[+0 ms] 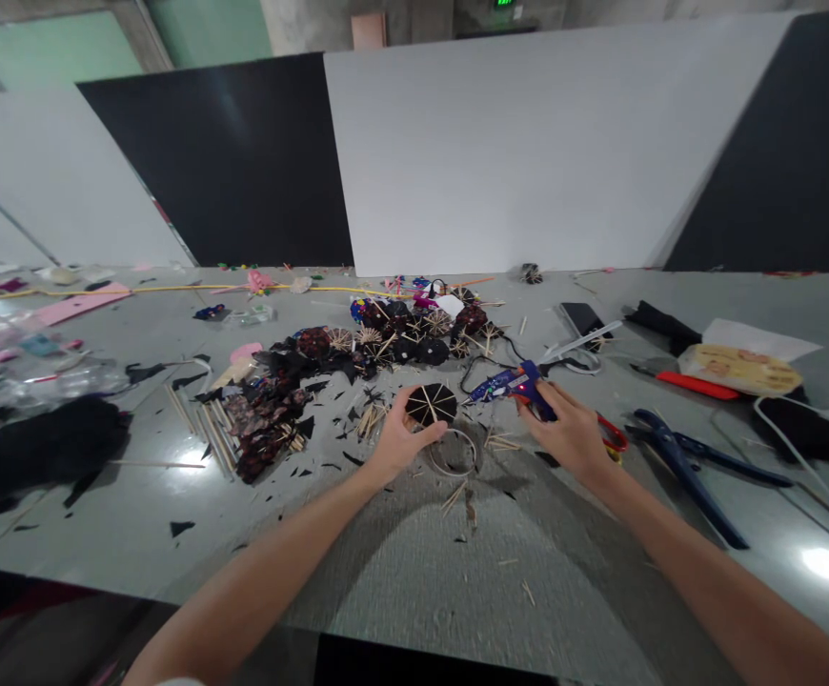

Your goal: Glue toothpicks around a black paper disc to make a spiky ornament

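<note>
Head view: the left hand [398,440] has its grip closed on a small black disc [431,404], held just above the tabletop [457,591] at the centre, with thin wooden spokes fanned across its face. The right hand [572,433], at 3 o'clock from the disc, has its grip wrapped around the handle of a blue glue gun [518,383], whose nozzle points toward the disc from close by. I cannot tell whether the spokes are already glued.

A pale ring [453,453] lies just beside the disc at 6 o'clock. At 12 o'clock sits a heap of similar spoked pieces [393,338], so a good many appear made. At 9 o'clock, patterned fabric cuttings [264,429] and loose sticks [211,429] lie unused, which suggests material for more is left. Red-handled scissors [613,438] lie partly under the right hand, with a blue-handled tool [686,467] near them at 3 o'clock. Black scraps litter the surface.
</note>
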A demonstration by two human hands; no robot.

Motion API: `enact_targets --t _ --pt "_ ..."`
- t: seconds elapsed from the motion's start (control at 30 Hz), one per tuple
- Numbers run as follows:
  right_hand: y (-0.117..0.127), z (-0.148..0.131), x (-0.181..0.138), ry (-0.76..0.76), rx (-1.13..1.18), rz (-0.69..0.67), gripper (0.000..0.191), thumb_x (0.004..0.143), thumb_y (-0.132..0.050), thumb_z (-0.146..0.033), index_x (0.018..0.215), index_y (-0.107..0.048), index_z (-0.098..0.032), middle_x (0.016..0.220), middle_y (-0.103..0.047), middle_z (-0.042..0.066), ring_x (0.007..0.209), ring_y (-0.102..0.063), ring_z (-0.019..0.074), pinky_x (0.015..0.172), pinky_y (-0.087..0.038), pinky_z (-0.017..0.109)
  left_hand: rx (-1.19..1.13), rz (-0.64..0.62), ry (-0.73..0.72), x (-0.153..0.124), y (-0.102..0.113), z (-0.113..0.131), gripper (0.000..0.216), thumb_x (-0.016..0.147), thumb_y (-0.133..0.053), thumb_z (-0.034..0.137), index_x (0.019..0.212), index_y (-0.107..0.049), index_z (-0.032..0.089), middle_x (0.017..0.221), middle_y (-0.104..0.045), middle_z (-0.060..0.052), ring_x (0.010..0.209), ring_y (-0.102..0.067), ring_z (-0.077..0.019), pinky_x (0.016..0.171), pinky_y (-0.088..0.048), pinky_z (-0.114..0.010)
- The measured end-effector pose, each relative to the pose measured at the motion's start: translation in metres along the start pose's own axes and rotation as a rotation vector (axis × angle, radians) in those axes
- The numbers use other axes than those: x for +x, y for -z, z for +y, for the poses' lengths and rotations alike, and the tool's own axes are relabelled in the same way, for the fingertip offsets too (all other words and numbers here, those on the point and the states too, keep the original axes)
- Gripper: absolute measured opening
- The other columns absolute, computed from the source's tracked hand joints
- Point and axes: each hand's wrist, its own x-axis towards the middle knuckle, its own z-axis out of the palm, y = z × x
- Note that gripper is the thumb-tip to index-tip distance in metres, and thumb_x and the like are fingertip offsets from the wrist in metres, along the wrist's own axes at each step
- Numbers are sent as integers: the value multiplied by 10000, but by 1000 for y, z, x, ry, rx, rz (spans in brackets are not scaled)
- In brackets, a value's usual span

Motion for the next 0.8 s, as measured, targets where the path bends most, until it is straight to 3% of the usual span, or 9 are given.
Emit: enact_targets --t 0.27,0.5,0.67,0.8 --pt "-10 12 2 -195 57 51 409 912 -625 -431 1198 -704 -149 1105 -772 148 982 -739 316 906 -590 441 -32 9 4 1 1 -2 740 741 -880 487 1331 -523 217 1292 -677 -103 1213 -667 -282 1110 -496 -435" --pt "-12 24 8 -400 78 -103 488 884 -664 -563 1153 -696 -157 1057 -759 145 960 -710 324 832 -545 415 28 -9 -18 3 2 -9 778 744 -867 521 1351 -493 210 1318 -656 -119 1228 -660 -294 1102 -506 -455" --pt "-11 33 11 -554 126 -188 576 810 -700 -692 1038 -687 -164 870 -742 96 757 -669 281 723 -498 378 75 -25 -11 0 1 -4 810 739 -867 543 1365 -479 204 1342 -634 -134 1246 -650 -299 1117 -491 -451" --pt "-14 43 10 -596 148 -212 553 819 -684 -671 1039 -684 -164 873 -741 97 739 -655 274 715 -486 381 115 -45 -2 -3 -1 4 796 751 -859 531 1375 -483 210 1356 -615 -142 1282 -623 -306 1113 -486 -450"
